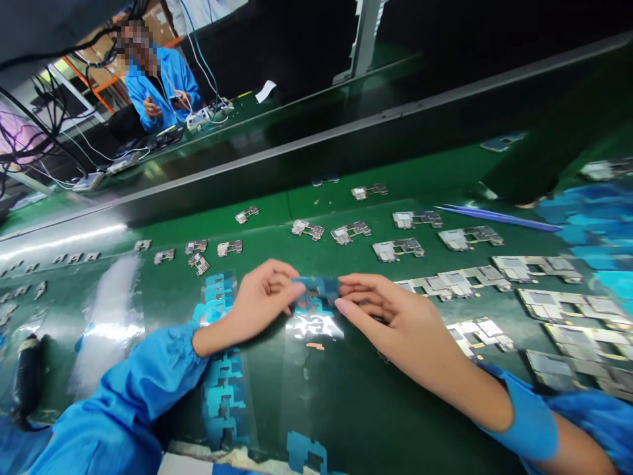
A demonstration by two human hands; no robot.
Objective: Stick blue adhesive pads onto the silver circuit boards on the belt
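The left hand (pixel 262 300) and the right hand (pixel 395 307) each pinch one side of the far end of a clear film sheet (pixel 307 389), which lies over the middle of the green desk (pixel 390 415) with a small copper-colored piece (pixel 315 346) on it. Left of this sheet, just beyond the left wrist, is another film strip with blue die-cut stickers (pixel 225 389). Circuit boards (pixel 457 282) spread to the right and far side, near blue tweezers (pixel 499 216).

Glossy clear film (pixel 310 328) bearing blue cutouts (pixel 301 446) is held two-handed.
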